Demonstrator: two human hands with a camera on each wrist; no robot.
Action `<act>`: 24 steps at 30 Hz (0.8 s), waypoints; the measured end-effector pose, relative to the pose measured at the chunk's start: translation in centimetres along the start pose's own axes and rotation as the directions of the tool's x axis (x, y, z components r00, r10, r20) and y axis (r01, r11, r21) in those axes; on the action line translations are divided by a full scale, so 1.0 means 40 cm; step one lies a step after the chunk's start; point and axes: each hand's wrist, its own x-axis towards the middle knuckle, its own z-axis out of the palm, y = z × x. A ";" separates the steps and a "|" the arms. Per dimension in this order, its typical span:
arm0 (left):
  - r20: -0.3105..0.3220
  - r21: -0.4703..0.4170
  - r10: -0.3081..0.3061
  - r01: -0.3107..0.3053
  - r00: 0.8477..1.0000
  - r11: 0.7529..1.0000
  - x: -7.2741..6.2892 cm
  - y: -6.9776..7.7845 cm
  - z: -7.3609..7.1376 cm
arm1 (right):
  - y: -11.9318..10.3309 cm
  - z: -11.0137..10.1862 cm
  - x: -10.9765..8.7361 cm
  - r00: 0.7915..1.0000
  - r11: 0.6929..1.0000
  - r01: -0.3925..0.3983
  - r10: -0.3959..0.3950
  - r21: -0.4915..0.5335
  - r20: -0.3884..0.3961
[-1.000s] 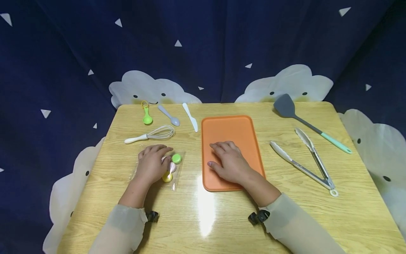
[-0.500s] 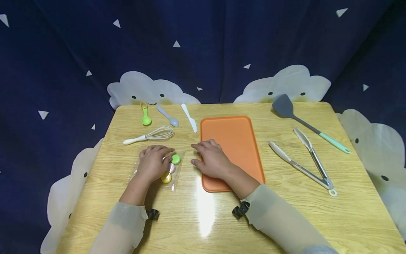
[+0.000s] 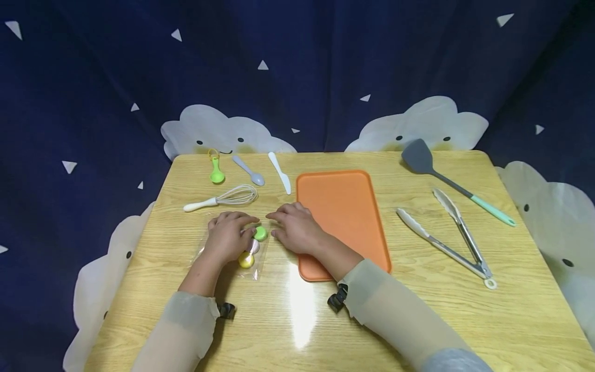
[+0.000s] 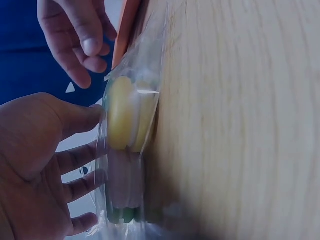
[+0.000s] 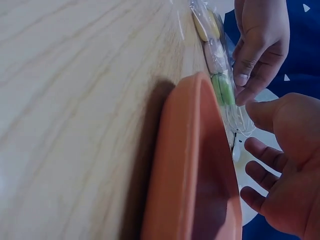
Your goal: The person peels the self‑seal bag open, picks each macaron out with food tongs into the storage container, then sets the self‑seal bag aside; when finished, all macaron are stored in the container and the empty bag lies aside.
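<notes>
My left hand (image 3: pixel 229 238) lies over a clear plastic bag (image 3: pixel 257 271), its fingers loosely spread and the fingertips right at the film in the left wrist view. Inside the bag are a green macaron (image 3: pixel 260 233), a pale pink macaron (image 3: pixel 253 246) and a yellow macaron (image 4: pixel 120 112); the hand hides the bag's left part. My right hand (image 3: pixel 297 229) hovers past the left rim of an orange tray (image 3: pixel 341 194). Its fingers are relaxed, hold nothing and point at the bag's right edge.
Behind the left hand lie a white whisk (image 3: pixel 200 204), green measuring spoons (image 3: pixel 216 170), a grey-blue spoon (image 3: pixel 248 171) and a white knife (image 3: pixel 281 174). Right of the tray are metal tongs (image 3: pixel 457 219) and a spatula (image 3: pixel 446 179). A dark curtain (image 3: pixel 297 51) hangs behind the table.
My right hand has moved left from over the middle of the orange tray to beside the bag. My left hand stays at the bag with hardly any movement.
</notes>
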 end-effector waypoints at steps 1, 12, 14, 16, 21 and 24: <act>0.002 0.000 -0.001 0.001 1.000 1.000 0.001 0.000 0.001 | -0.001 0.001 0.004 1.000 1.000 0.002 -0.002 -0.002 0.006; 0.005 0.014 0.008 -0.008 1.000 1.000 0.003 -0.001 0.011 | -0.002 0.011 0.036 0.999 0.996 0.016 -0.012 -0.089 0.050; 0.002 0.013 0.007 -0.007 1.000 1.000 0.002 -0.001 0.011 | -0.002 0.013 0.040 0.999 0.996 0.024 -0.020 -0.091 0.049; 0.001 0.012 0.009 -0.009 1.000 1.000 0.001 0.000 0.011 | 0.000 0.016 0.044 0.998 0.995 0.031 -0.027 -0.092 0.049; -0.001 0.006 0.011 -0.011 1.000 1.000 -0.001 0.000 0.012 | 0.005 0.023 0.049 0.999 0.994 0.042 -0.038 -0.105 0.037; -0.006 0.002 0.009 -0.009 1.000 1.000 -0.002 0.000 0.011 | 0.008 0.024 0.051 0.999 0.993 0.053 -0.052 -0.110 0.016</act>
